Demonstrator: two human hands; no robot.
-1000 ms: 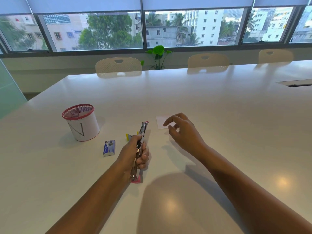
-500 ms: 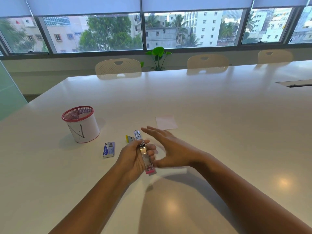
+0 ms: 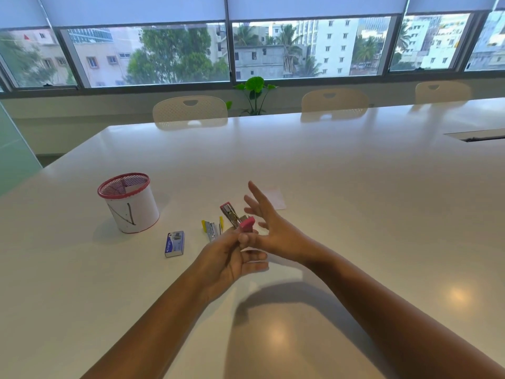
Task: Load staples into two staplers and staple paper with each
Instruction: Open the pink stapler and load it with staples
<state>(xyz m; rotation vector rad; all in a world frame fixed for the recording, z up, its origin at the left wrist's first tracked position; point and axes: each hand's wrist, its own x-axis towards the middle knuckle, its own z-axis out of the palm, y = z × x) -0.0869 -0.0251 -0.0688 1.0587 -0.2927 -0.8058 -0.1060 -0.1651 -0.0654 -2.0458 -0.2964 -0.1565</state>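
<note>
Left hand grips the pink stapler and holds it above the counter, its pink end turned toward the camera and its metal mouth pointing away. A second ago the stapler stood nearly upright in this hand, unfolded lengthwise, while the right hand hovered over the paper slip; since then the right hand has come back to meet the stapler, and the tool has been tipped and turned. The right hand now lies just beside the stapler with fingers spread and straight, holding nothing; whether its palm touches the pink end cannot be told. The paper slip lies on the counter beyond the right hand, partly hidden by its fingers. The yellow stapler lies opened on the counter just left of the hands, and the blue staple box sits farther left, near the red-rimmed mesh cup. Judgement: the shift from paper to stapler suggests the pink stapler is being closed or checked before stapling; whether it carries staples is not visible. Stapling with either tool appears not yet done.
</note>
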